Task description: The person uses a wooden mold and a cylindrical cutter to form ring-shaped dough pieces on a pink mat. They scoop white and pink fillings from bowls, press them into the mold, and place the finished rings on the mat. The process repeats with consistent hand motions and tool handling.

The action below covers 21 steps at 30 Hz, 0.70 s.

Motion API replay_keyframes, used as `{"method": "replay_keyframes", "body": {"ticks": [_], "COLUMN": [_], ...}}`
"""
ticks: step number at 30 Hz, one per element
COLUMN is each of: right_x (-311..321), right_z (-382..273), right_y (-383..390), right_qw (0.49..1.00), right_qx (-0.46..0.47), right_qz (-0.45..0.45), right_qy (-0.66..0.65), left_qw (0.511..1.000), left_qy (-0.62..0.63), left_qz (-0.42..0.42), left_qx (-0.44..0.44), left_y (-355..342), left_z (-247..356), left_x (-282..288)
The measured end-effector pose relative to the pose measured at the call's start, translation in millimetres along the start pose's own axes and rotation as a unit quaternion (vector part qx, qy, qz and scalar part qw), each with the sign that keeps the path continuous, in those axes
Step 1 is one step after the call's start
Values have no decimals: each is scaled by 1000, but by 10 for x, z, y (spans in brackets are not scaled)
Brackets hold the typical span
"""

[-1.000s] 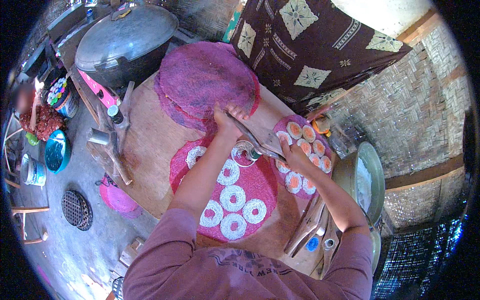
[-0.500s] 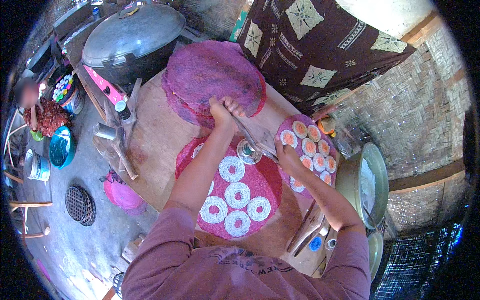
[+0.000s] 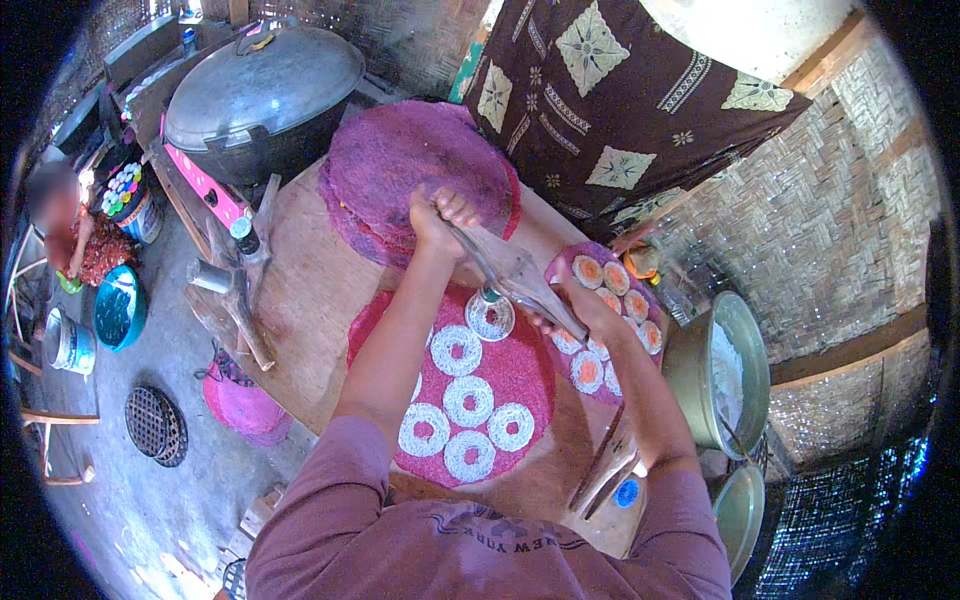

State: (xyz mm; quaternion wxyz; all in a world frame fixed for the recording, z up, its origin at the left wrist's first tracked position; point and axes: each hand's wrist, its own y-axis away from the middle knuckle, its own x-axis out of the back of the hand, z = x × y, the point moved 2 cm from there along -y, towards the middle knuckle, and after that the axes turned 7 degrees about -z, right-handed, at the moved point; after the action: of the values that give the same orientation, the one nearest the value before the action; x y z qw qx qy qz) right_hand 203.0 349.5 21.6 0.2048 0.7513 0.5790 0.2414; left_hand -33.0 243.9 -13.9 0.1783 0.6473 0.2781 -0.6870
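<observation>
Both my hands are closed round a weathered wooden lever [image 3: 508, 262] held slantwise over the table. My left hand [image 3: 440, 220] grips its upper left end, close to a pile of purple round mats [image 3: 410, 150]. Farther down, at the lower right end, is my right hand [image 3: 588, 308], its fingers partly hidden. Below the lever, a small cylinder [image 3: 490, 295] stands over a white lacy ring at the upper part of a red round mat [image 3: 537, 375]. Several other white rings [image 3: 468, 401] lie on this mat; my left forearm covers some.
Orange-centred white rounds [image 3: 587, 374] lie on a purple mat at right, beside a deep pot [image 3: 695, 380] of white stuff. Forked wooden pieces lie at left [image 3: 238, 300] and lower right [image 3: 605, 465]. A lidded cauldron [image 3: 265, 90] stands far left; a person [image 3: 75, 225] sits beyond.
My right hand and the lever's lower end have shifted slightly right and down. My left hand keeps its grip. The whole view has moved a little.
</observation>
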Motion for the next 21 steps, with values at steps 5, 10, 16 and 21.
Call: {"method": "replay_keyframes", "body": {"ticks": [5, 10, 16, 21], "right_x": [-313, -443, -451, -499], "right_z": [103, 370, 496, 434], "right_y": [-128, -472, -501, -423], "right_qw": [894, 868, 947, 730], "right_qx": [50, 94, 72, 309], "right_qz": [-244, -288, -178, 268], "right_qy": [-372, -394, -257, 548], "left_qw": [992, 987, 987, 970], "left_qy": [99, 117, 56, -4], "left_qz": [-62, -105, -117, -215], "left_qx": [37, 15, -92, -110], "left_y": [-70, -71, -7, 232], "left_z": [103, 155, 395, 679], "left_x": [246, 413, 289, -344]}}
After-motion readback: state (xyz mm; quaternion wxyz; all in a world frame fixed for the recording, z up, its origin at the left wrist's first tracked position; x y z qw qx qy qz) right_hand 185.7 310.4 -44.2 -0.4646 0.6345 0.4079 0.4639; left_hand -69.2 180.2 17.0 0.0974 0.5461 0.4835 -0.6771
